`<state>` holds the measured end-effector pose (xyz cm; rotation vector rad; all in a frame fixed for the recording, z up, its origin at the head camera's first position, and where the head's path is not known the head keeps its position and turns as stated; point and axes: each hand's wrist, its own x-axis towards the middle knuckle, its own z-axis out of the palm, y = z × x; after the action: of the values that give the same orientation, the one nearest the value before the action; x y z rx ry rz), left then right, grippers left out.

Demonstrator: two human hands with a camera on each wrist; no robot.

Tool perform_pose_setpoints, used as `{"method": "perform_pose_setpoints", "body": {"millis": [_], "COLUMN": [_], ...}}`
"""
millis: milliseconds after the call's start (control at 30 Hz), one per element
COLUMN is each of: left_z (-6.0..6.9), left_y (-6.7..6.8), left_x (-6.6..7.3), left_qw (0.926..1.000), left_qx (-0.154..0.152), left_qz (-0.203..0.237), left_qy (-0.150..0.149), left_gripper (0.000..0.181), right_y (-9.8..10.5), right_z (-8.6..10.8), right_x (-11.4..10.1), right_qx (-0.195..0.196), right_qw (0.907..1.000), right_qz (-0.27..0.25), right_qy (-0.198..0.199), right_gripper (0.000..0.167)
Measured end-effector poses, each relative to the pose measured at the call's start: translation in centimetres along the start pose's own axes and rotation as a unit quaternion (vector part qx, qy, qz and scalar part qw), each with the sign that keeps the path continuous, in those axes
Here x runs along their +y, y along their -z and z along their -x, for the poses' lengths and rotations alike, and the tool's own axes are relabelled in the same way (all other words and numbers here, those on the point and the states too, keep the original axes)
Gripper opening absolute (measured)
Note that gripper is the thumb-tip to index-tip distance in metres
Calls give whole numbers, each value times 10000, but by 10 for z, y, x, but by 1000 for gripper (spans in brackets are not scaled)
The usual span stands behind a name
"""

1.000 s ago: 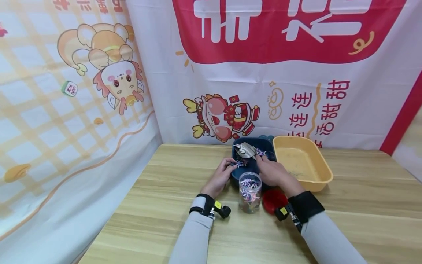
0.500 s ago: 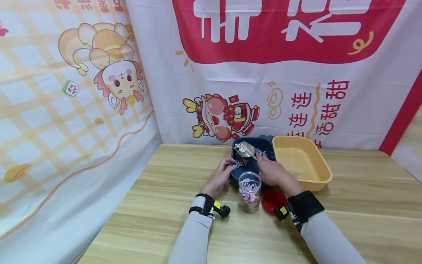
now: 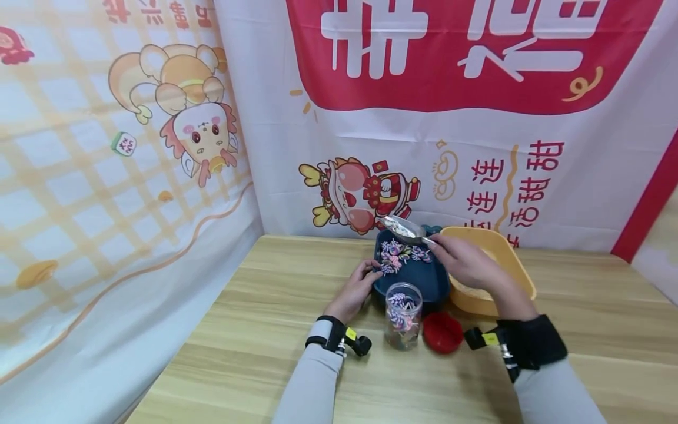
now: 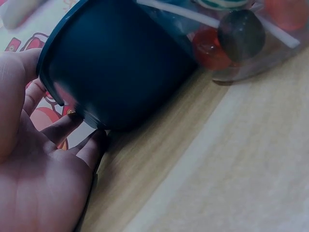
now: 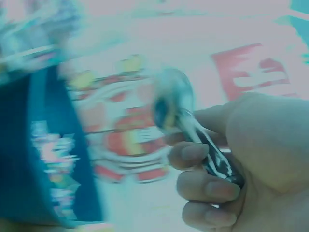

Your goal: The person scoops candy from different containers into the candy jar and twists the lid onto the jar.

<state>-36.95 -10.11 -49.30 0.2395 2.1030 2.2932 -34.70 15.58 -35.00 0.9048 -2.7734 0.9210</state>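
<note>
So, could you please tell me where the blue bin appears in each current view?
Head: the blue bin is right of centre, below mid-height.
Left wrist: its outer wall fills the upper middle, beside the left hand.
Right wrist: blurred, along the left side, cut by the picture's edge.
Shared landmark: the red-and-white printed backdrop, visible in all three.

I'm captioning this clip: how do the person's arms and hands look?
Both sleeves are light grey. Each arm wears a black wristband bearing a small black camera with a yellow label; the left one has a pale grey patch. The left hand and right hand are bare.
</note>
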Motion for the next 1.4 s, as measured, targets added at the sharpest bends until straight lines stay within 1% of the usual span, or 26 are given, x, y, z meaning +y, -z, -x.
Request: {"method": "perform_pose_setpoints", "body": {"millis": [133,233,367,467,500,567,667,733,800,933,1067,1267,1400], "left_z": [-3,-5,-6,-6,-6,-5,-4,-3,-3,-2,-1,0,1], "left_y": [0,2,5,6,7,7,6,5,4,2,0,-1,-2], "left_x": [0,-2,-5,-4,-3,-1,1,1,1,0,2,3,3], "left_qw": [10000,9999,9997,9998,9999,10000,9999,9999,9999,9998,9998,9998,9998], "left_qx": [-52,-137,-208,-128,-99,-51,-77,-102,-111,-117,-143,-96,-71], "left_qz": [-16,-14,-2,37,37,47,64,66,45,17,41,37,57], "left_qy": [-16,41,125,124,98,69,55,82,125,150,110,153,150], "left_gripper": [28,28,26,23,24,23,24,25,25,24,27,33,31], "right_y": [36,56,76,86,88,90,91,91,91,89,89,90,91], "right_z": [23,39,59,69,71,74,77,78,80,83,84,85,86], "right_x": [-15,-22,-24,-25,-25,-26,-28,-30,-31,-32,-33,-34,-34], "right_qx": [148,260,136,-183,-325,-623,-1088,-1267,-1364,-1361,-1325,-1279,-1220], "right_qw": [9997,9991,9992,9993,9990,9980,9939,9911,9895,9883,9876,9878,9878], "right_qz": [36,138,108,-51,-55,-25,51,133,182,389,539,632,748], "right_qy": [171,291,351,321,305,133,-163,-380,-438,-570,-653,-625,-613], "right_gripper": [34,34,30,24,23,20,23,24,26,27,29,29,32]}}
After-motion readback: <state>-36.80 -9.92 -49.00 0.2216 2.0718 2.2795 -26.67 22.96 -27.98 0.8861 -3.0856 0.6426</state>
